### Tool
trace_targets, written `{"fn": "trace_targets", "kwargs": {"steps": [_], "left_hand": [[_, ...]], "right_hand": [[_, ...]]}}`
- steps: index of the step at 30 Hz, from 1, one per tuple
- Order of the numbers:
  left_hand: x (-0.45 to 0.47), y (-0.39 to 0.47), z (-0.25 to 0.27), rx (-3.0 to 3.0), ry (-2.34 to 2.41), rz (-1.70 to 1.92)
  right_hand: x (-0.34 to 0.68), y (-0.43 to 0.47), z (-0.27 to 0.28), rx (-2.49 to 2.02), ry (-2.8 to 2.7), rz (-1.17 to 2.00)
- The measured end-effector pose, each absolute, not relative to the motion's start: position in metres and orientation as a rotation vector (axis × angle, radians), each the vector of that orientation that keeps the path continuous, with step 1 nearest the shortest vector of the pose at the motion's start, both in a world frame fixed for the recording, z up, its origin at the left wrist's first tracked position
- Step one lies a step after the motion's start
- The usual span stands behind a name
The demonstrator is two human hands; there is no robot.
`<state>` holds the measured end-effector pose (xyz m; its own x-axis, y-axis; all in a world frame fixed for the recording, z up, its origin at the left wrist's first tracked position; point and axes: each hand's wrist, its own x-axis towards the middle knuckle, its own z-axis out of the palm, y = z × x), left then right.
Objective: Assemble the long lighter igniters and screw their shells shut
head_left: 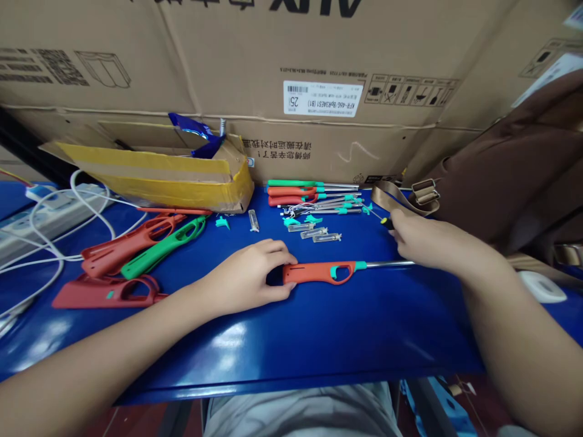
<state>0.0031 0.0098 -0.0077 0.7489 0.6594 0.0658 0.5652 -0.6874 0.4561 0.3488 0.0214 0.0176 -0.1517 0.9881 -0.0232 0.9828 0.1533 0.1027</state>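
Observation:
My left hand (255,276) pinches the butt end of an orange long-neck lighter (312,273) lying on the blue table. Its teal trigger and metal tube point to the right. In my right hand (421,240) is a small screwdriver (384,221) with a yellow-and-black handle, its thin shaft pointing up and left. The screwdriver is apart from the lighter. Just beyond the lighter lie several clear fuel tanks (314,233) and teal triggers (313,219). Farther back, metal lighter tubes with wires (328,206) lie beside a green lighter (294,183) and red-orange ones (291,195).
Red, orange and green handle shells (164,243) lie at the left, near a power strip (68,209) with white cables. A yellow-taped cardboard box (159,173) stands behind them. A large carton (218,67) backs the table. A brown bag (514,145) and white mouse (542,287) are at right.

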Motion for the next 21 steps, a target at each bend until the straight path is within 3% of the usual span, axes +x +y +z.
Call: {"fn": "trace_targets", "kwargs": {"steps": [4,8,10,21], "left_hand": [[0.003,0.009,-0.010,2.577,0.922,0.327],[0.004,0.009,-0.012,2.579,0.903,0.352],[0.005,0.009,-0.013,2.576,0.894,0.374],[0.010,-0.001,-0.012,2.669,1.063,0.403]], "right_hand": [[0.311,0.018,0.017,2.045,2.677,0.030],[0.278,0.012,-0.002,2.048,3.026,-0.450],[0.271,0.011,-0.010,1.942,3.074,-0.543],[0.236,0.019,0.002,1.562,3.376,-0.525]]}}
